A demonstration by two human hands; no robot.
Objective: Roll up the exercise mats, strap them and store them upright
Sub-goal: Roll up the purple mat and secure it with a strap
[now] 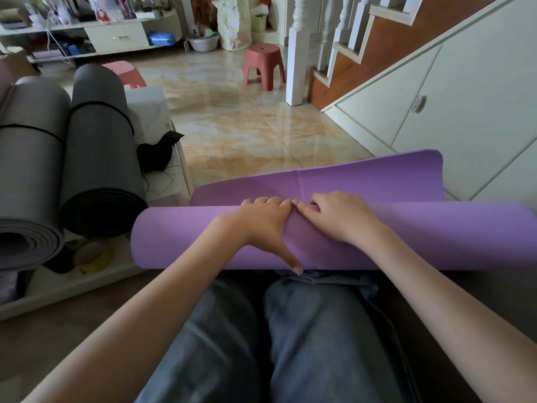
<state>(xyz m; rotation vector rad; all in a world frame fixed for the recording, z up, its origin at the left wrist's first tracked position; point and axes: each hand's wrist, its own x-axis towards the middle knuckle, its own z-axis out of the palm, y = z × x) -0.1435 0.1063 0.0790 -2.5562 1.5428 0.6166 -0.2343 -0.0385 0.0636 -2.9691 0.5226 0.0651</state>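
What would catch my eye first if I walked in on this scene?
The purple mat, mostly rolled, lies across the person's lap at centre, with the left hand and right hand pressing side by side on top of the roll. At the left, two grey mats lie already rolled, each with a thin black strap round it. Further back, a red stool stands on the shiny tile floor near the stairs.
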